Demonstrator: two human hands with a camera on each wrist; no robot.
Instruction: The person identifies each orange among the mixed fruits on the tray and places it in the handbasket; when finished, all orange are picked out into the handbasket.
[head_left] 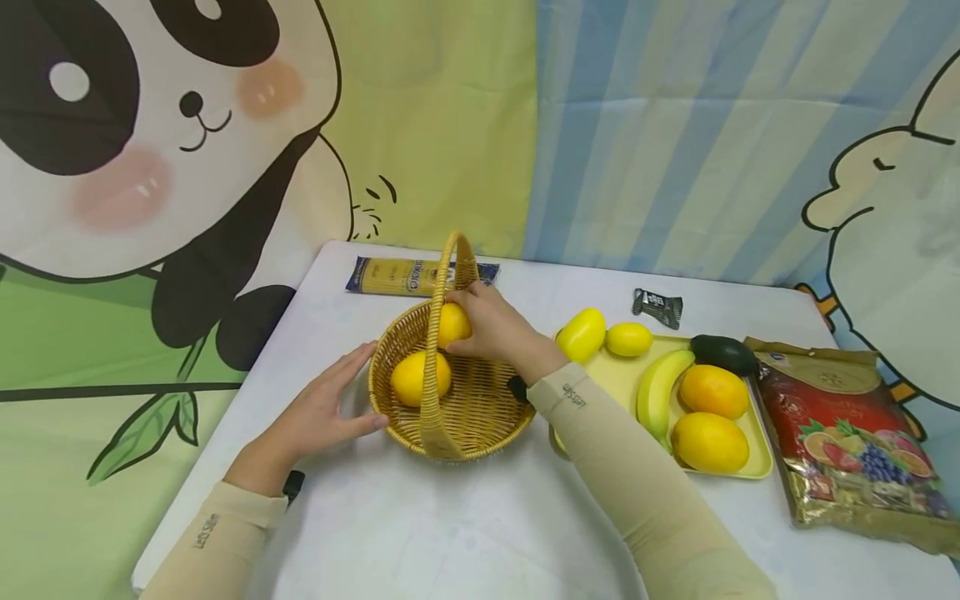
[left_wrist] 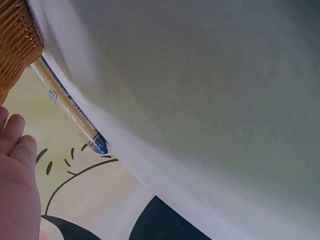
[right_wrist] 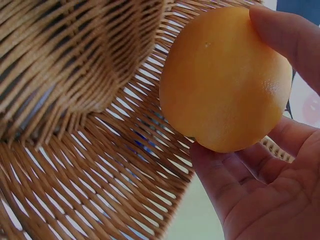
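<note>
The right hand (head_left: 495, 327) is gripping the orange fruit (head_left: 453, 324) at the far side of the basket (head_left: 483, 421); the left hand (head_left: 321, 410), fingers extended, is lying beside it. Probably this smooth fruit is feeling firm, slippery, and needing hold around its middle.

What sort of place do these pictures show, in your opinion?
Probably a staged tabletop set, perhaps for filming: a cartoon-printed cloth hangs as a backdrop behind a white table, on which a wicker basket stands.

Beige sleeves (head_left: 645, 487), dark cuff lettering (head_left: 574, 395)
</note>
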